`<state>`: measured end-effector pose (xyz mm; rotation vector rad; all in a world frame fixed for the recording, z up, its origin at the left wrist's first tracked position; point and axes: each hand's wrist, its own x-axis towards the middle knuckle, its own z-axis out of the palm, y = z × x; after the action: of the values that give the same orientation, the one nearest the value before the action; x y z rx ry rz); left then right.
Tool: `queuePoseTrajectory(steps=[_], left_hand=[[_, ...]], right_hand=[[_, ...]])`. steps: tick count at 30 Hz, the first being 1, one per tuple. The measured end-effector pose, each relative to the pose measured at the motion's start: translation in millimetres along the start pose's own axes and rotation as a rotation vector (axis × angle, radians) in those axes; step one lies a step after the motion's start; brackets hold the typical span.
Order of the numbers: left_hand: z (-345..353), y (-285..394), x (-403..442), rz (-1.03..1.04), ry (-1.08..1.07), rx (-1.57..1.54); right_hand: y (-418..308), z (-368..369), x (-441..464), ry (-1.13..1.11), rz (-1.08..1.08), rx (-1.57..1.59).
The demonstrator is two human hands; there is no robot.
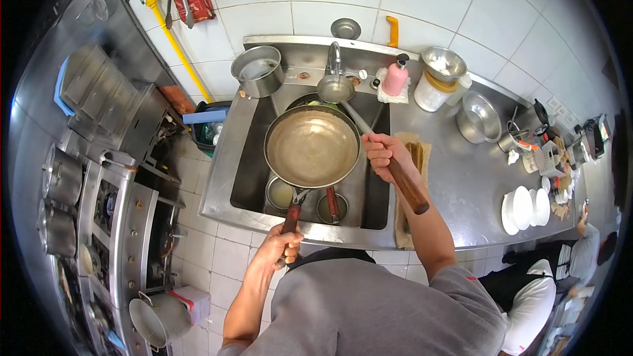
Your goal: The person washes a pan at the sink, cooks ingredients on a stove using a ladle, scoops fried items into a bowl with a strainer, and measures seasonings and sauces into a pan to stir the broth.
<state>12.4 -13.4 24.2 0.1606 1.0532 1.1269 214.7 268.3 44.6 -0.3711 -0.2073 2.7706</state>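
Left grip [283,248] is wrapped snugly round the brown handle of a frying pan [312,148], just off the near edge of the sink [374,191]. The pan itself sits over the middle of the sink, inside facing up; can't tell if it's resting on anything. Right grip [384,157] is closed round a ladle [335,89] by the sink's right edge, wooden end poking out past that side, bowl toward the sink's back beneath the faucet [335,56]. Down in the near part of the sink there's a round container [269,192] of cloudy liquid, plus a red-brown handle [331,206]. Deep metal pot [257,76] on the sink's back left corner, pink bottle [395,79] behind its right side. Steel desk [455,191] runs off right of the sink, with white dishes [522,208] toward the far end.
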Motion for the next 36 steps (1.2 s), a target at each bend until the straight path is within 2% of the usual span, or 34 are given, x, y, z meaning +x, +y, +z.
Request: queuePoseTrajectory(steps=[12, 15, 36], left_hand=[[11, -2, 5, 0.006, -0.011, 0.010], [14, -5, 7, 0.009, -0.013, 0.003], [53, -30, 14, 0.038, 0.053, -0.054]], right_hand=[[-7, -4, -6, -0.013, 0.041, 0.049], [-8, 0, -9, 0.052, 0.036, -0.005], [-36, -8, -20, -0.031, 0.146, -0.016]])
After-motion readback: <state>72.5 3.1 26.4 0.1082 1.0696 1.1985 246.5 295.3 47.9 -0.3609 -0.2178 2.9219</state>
